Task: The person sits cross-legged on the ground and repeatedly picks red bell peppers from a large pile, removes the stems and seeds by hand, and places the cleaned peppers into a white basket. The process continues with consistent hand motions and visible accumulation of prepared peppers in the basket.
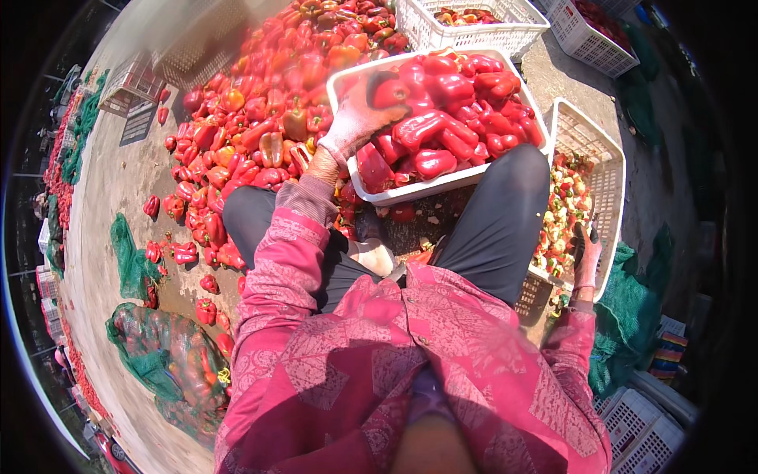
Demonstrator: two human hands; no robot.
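Observation:
My left hand (pixel 359 112), in a white glove with a dark palm, is curled around a red bell pepper (pixel 391 93) at the left side of a white plastic crate (pixel 438 188). Glossy red peppers (pixel 435 127), several cut open, fill this crate in front of my knees. On my right, my gloved right hand (pixel 586 255) reaches over a second white crate (pixel 608 172). Pepper cores and stem ends (pixel 562 207) lie inside it. The fingers of that hand are partly hidden, and I cannot make out whether they hold anything.
A large heap of red peppers (pixel 260 136) spreads across the concrete floor to my front left. Green mesh sacks lie at left (pixel 172 349) and right (pixel 622 314). More white crates stand at the back (pixel 474 38) and lower right (pixel 639 426). Loose peppers (pixel 183 253) dot the floor.

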